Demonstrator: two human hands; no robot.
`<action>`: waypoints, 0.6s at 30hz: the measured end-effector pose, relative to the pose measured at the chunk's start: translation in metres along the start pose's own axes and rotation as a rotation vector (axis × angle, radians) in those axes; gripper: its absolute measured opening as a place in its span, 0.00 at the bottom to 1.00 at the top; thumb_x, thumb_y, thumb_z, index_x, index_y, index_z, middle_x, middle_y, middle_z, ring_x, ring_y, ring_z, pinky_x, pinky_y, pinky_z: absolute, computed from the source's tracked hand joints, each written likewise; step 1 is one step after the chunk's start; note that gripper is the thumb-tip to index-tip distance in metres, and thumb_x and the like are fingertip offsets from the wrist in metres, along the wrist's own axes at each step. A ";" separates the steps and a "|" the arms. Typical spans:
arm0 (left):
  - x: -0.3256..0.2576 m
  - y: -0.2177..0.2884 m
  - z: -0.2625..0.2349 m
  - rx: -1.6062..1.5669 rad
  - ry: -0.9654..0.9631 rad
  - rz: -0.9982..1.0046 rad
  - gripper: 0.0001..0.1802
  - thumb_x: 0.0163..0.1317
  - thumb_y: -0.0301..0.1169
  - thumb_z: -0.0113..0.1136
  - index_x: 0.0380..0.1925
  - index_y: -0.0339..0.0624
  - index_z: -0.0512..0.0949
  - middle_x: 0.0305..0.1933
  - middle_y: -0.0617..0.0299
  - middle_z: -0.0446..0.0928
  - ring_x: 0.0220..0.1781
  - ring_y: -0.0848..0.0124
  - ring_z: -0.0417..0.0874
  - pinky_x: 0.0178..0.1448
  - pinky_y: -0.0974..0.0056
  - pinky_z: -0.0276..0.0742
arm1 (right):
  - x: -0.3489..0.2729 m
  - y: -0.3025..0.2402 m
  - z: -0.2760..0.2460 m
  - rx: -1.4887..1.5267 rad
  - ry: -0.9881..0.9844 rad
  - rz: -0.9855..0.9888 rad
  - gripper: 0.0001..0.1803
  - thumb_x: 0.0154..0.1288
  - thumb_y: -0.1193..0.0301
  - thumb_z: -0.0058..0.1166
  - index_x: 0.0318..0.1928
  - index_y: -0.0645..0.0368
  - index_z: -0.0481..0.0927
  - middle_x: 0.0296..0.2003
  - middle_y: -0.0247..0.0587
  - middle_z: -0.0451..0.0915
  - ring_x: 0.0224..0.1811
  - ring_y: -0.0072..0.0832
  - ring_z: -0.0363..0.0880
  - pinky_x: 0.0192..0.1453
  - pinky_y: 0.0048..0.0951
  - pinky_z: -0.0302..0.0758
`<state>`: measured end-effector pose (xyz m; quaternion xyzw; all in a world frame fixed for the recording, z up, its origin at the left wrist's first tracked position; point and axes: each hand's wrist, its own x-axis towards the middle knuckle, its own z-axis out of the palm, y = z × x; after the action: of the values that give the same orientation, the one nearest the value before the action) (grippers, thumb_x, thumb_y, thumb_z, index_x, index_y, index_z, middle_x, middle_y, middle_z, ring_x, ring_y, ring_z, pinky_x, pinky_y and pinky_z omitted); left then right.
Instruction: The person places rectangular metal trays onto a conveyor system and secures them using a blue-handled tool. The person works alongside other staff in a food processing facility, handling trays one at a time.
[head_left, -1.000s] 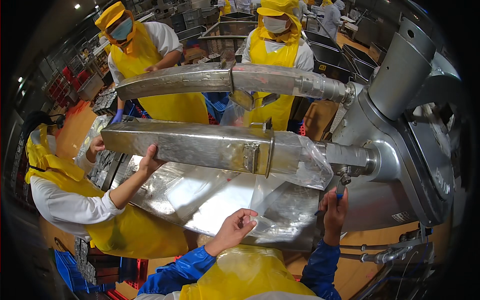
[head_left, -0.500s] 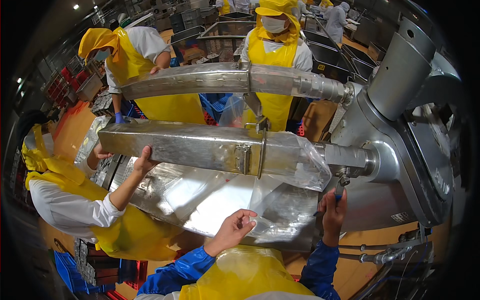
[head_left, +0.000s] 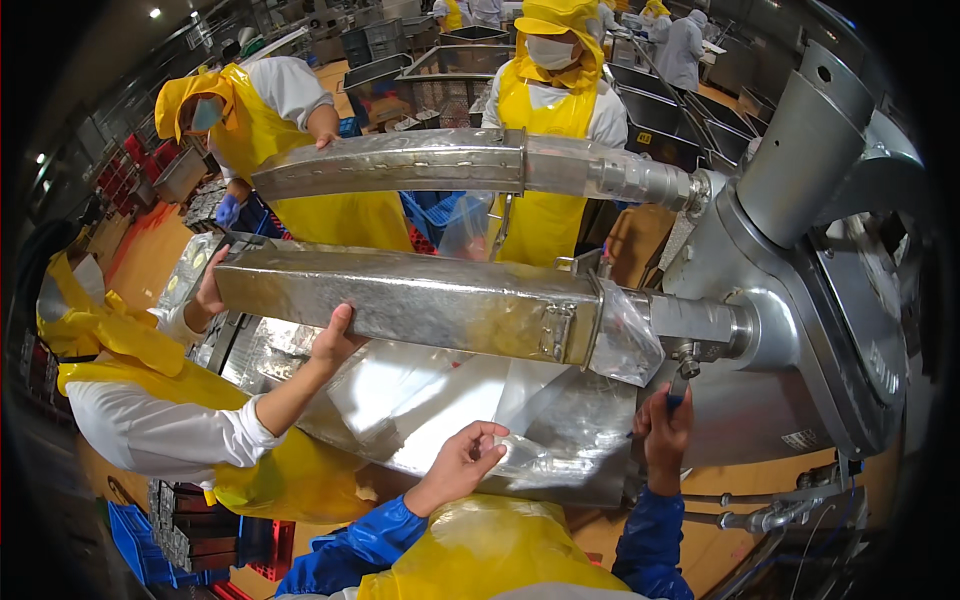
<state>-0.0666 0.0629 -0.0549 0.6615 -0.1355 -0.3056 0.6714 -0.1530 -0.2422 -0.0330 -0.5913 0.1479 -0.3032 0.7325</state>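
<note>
My left hand (head_left: 460, 467) pinches an edge of clear plastic film (head_left: 525, 458) above the shiny metal table. My right hand (head_left: 665, 430) is closed around the blue-gripped valve lever (head_left: 679, 388) below the near nozzle (head_left: 700, 320). On that nozzle sits a crumpled clear plastic bag (head_left: 625, 345). A long square metal mould (head_left: 400, 300) with a side latch reaches over part of the bag. A co-worker at the left holds its far-left end with both hands. Behind it, a second metal mould (head_left: 390, 165) lines up with the other nozzle (head_left: 640, 178), steadied by another co-worker's hand.
The large grey machine (head_left: 800, 320) fills the right side. Clear plastic sheets (head_left: 390, 385) lie on the metal table (head_left: 590, 420). A third co-worker (head_left: 550, 110) in a yellow apron stands across from me. Blue crates (head_left: 140, 540) and stacked metal moulds (head_left: 195, 525) are at lower left.
The near mould has slid right toward its nozzle, covering more of the bag; the co-worker's hands moved with it. The far mould shifted slightly right. My hands have barely moved.
</note>
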 end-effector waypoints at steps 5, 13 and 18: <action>0.000 -0.010 -0.003 0.015 0.053 0.035 0.12 0.71 0.25 0.64 0.53 0.40 0.79 0.31 0.77 0.65 0.32 0.86 0.63 0.36 0.76 0.62 | -0.008 0.023 0.028 0.318 0.181 -0.011 0.07 0.80 0.68 0.52 0.51 0.53 0.70 0.25 0.28 0.68 0.23 0.17 0.64 0.25 0.25 0.66; 0.002 -0.007 0.006 0.026 0.010 0.003 0.13 0.71 0.23 0.63 0.54 0.37 0.78 0.32 0.76 0.66 0.34 0.84 0.66 0.40 0.75 0.65 | -0.004 0.010 0.087 0.575 0.127 -0.070 0.14 0.80 0.56 0.51 0.47 0.51 0.69 0.26 0.30 0.68 0.23 0.23 0.66 0.31 0.31 0.69; 0.002 -0.009 0.009 0.039 -0.001 0.028 0.13 0.71 0.24 0.64 0.54 0.39 0.79 0.31 0.76 0.65 0.33 0.85 0.65 0.39 0.76 0.64 | 0.002 -0.010 0.113 0.696 0.133 -0.065 0.17 0.79 0.50 0.51 0.46 0.49 0.69 0.30 0.30 0.69 0.31 0.25 0.69 0.43 0.37 0.72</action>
<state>-0.0726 0.0554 -0.0636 0.6724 -0.1514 -0.2937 0.6624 -0.0898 -0.1569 0.0060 -0.2896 0.0639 -0.3964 0.8689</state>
